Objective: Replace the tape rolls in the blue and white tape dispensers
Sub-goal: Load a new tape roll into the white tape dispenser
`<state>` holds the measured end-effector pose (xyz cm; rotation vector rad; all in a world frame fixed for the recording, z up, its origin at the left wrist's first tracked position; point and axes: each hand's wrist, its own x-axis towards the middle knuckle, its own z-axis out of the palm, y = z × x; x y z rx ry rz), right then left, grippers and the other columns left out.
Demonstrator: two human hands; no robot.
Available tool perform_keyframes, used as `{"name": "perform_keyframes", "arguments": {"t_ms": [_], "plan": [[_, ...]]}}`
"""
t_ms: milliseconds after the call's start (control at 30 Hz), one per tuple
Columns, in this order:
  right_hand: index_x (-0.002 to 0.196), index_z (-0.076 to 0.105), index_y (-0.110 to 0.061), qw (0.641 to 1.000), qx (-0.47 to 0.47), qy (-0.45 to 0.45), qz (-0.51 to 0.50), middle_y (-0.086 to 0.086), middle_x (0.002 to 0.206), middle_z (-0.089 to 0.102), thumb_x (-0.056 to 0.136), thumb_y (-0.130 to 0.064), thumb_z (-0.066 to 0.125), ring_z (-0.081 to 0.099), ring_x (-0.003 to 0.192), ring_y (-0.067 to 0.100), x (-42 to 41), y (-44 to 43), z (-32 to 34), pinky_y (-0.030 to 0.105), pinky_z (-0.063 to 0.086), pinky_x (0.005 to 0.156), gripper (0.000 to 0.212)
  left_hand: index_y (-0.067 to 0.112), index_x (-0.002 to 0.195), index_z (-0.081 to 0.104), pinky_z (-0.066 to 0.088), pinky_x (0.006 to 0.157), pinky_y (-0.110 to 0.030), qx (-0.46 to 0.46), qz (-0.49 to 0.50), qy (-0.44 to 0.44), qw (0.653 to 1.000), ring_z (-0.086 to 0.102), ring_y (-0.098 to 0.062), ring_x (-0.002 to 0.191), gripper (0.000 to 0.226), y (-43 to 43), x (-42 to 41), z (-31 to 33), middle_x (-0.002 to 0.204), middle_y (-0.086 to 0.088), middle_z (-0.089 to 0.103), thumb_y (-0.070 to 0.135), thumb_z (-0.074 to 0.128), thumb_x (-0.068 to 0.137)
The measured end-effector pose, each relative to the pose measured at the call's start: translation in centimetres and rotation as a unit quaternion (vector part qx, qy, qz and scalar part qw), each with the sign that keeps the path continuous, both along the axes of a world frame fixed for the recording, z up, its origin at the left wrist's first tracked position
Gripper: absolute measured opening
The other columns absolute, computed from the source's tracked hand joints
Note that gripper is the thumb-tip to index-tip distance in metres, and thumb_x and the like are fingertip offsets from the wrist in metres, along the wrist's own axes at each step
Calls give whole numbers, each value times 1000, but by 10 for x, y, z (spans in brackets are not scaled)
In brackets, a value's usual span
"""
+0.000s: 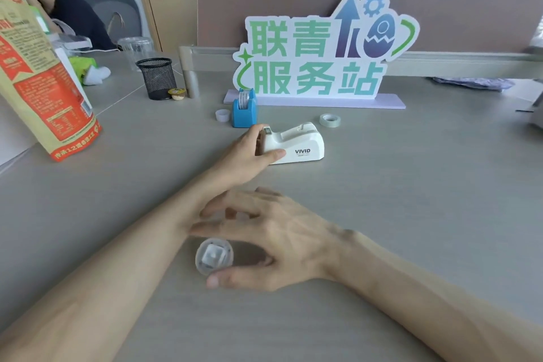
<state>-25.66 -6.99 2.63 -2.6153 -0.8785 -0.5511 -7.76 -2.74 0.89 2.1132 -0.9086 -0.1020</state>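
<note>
**Step in hand:** roll change on the white dispenser. The white plastic tape dispenser marked VIVID sits mid-surface, and its cradle shows no roll. The translucent round plastic hub is out of it and lies close to me, under my right hand. The loose pale grey roll of tape lies flat just beyond the dispenser's rear end, apart from it. The small blue plastic tape dispenser stands further back with a roll seated in it. I judge that half done, though I cannot confirm the roll is new.

**Next move (judgement):** the hub has to go to the grey roll and be pushed squarely through its core. Then the axle ends drop into the cradle slots, with the tape end leading toward the cutter. The white body needs holding down while this is done.

**Hands:**
- My left hand is at full reach across the grey surface. The thumb lies along the near side wall and the fingers curl over the cutter end, gripping the dispenser.
- My right hand is palm down, fingers spread and nearly straight. The hub sits between forefinger and thumb, against the thumb tip. The view is blurred there, so I cannot tell whether it is pinched or only bracketed.
</note>
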Motion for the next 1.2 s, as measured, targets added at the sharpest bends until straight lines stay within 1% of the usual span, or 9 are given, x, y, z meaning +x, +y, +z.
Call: {"name": "perform_keyframes", "arguments": {"t_ms": [100,200,300,500,600,700,867,1100,1200], "plan": [[115,71,-18,999,-27,-16,29,1,118,65,85,-39,71,58,98,14,4,7,-9,20,32,82,37,26,132,42,45,99,-34,-8,-5,5,1000,57,-15,112,59,2,0,1,123,4,58,44,68,83],[106,73,-9,999,17,-14,41,5,109,68,87,-24,71,63,96,21,8,2,-16,30,48,84,25,25,131,43,45,99,-33,-11,-13,12,1000,58,-15,112,57,2,0,1,123,5,59,42,68,83],[106,72,-4,997,67,2,25,9,108,68,88,-19,69,64,96,23,10,-7,-16,37,53,81,24,23,131,44,45,97,-29,-24,-17,18,999,58,-13,112,55,3,-1,1,125,6,57,39,68,84],[110,72,-7,991,116,-32,-60,4,112,70,89,-20,68,64,107,17,12,-47,-3,31,50,92,25,17,129,48,41,98,-25,-109,26,22,993,55,-11,114,39,4,-8,6,127,3,57,34,54,94],[111,72,-11,982,148,-45,-109,1,114,68,89,-20,68,64,105,13,12,-65,-4,30,51,89,24,12,129,46,38,91,-21,-154,72,-30,985,55,-11,104,35,11,-11,5,127,-2,58,23,51,96],[110,73,-15,971,181,-51,-146,-1,112,65,88,-21,69,62,97,9,17,-76,-4,24,51,82,23,14,121,52,41,81,-25,-186,94,-104,972,56,-15,89,29,23,-20,4,109,4,60,17,52,92],[106,70,-15,960,221,-29,-168,-5,97,62,85,-21,71,61,88,15,17,-79,-4,22,51,76,21,18,99,62,33,67,-10,-149,-10,-181,972,48,-12,74,21,33,-48,7,86,10,58,8,63,81],[84,59,-20,925,334,5,-182,3,88,67,83,-26,77,70,78,13,15,-81,4,25,56,74,19,18,88,64,31,59,-10,-133,-65,-182,972,44,-10,69,11,28,-58,13,74,23,50,16,66,78],[84,61,-15,911,370,40,-175,8,92,73,82,-26,77,69,72,10,14,-82,6,14,47,61,19,20,90,65,32,60,-11,-137,-64,-185,971,47,-12,71,11,28,-58,13,76,21,52,21,68,80]]}}
